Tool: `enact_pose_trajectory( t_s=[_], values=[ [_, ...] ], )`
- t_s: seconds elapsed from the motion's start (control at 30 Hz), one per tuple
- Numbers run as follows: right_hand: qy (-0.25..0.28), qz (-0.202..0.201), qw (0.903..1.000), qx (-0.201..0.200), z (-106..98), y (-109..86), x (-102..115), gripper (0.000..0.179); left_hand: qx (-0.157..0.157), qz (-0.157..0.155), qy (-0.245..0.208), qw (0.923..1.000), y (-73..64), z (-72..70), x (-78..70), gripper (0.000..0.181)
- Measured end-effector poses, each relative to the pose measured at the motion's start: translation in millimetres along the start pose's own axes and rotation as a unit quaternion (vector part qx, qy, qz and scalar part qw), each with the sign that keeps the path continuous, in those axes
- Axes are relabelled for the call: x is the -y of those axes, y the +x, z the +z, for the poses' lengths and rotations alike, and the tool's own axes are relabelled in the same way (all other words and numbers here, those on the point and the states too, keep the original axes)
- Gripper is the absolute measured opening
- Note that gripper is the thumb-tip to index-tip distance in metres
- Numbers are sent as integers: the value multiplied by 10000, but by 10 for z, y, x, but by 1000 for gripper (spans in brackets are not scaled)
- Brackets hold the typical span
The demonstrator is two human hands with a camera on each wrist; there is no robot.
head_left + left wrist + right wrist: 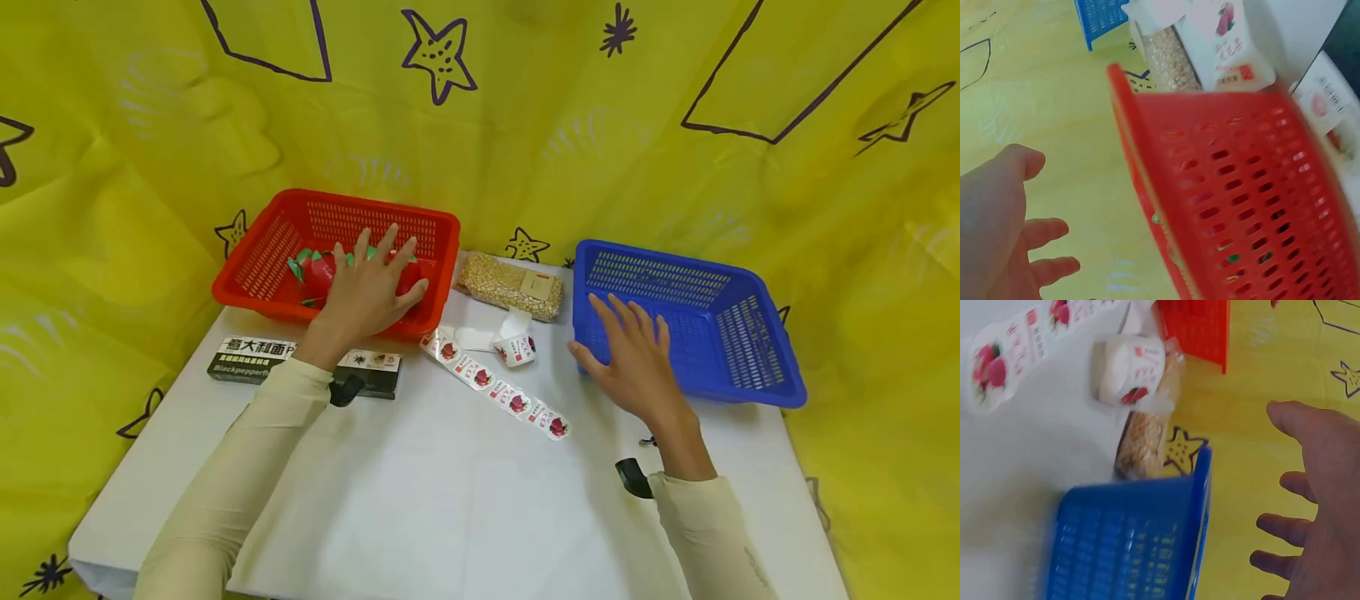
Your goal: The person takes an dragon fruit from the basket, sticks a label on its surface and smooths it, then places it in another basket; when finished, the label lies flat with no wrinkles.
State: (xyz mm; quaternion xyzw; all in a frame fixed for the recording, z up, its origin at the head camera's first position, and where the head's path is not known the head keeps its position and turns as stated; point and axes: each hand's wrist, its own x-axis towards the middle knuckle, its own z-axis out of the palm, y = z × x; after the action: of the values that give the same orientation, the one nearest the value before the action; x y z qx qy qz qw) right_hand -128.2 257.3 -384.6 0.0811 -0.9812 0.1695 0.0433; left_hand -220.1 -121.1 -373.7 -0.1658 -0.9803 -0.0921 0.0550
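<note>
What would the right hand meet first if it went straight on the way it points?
Probably the yellow cloth; the right hand seems above the blue basket, but depth is unclear; the basket might come first.

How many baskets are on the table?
2. The red basket is on the left, below the left hand. The blue basket is on the right, near the right hand.

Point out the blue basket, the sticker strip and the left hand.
Blue basket (708, 350): head view, bare floor inside it.
Sticker strip (498, 389): head view, middle of its flat length.
Left hand (367, 292): head view, back of the hand.
</note>
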Motion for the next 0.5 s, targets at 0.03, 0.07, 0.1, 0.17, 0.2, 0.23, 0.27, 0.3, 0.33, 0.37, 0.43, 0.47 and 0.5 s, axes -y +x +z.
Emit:
enact_pose_trajectory(
  t_s=[0.03,0.07,0.1,0.17,0.2,0.23,0.27,0.3,0.33,0.37,0.43,0.47,0.5],
  values=[
    [37,-41,10000,36,3,46,49,79,49,-10,-42,10000,33,-24,8,75],
    [78,-87,9999,71,8,93,101,79,137,-24,-69,9999,68,-51,17,74],
    [117,-137,9998,114,13,139,160,79,249,-37,-78,9997,102,-77,26,74],
    [226,-275,9992,179,33,234,288,78,587,-77,-93,9982,174,-132,44,73],
    [284,-370,9987,202,45,284,356,77,788,-94,-93,9968,210,-160,52,73],
    [370,-456,9980,241,60,333,425,76,999,-113,-92,9949,246,-185,62,72],
    [452,-543,9971,281,81,380,493,75,1205,-126,-80,9926,284,-208,71,72],
    [563,-629,9959,335,110,431,556,74,1394,-140,-89,9901,319,-230,78,71],
    [727,-692,9941,418,142,480,622,73,1577,-168,-110,9873,359,-245,85,71],
    [929,-742,9915,531,180,528,685,73,1732,-194,-119,9846,394,-260,92,71],
    [1378,-767,9843,791,273,612,804,72,2021,-249,-126,9790,459,-282,101,71],
    [1603,-774,9798,911,332,655,857,72,2149,-263,-106,9762,490,-287,107,72],
    [1826,-770,9747,1033,390,693,909,72,2272,-279,-84,9734,521,-284,114,72]
  ],
)
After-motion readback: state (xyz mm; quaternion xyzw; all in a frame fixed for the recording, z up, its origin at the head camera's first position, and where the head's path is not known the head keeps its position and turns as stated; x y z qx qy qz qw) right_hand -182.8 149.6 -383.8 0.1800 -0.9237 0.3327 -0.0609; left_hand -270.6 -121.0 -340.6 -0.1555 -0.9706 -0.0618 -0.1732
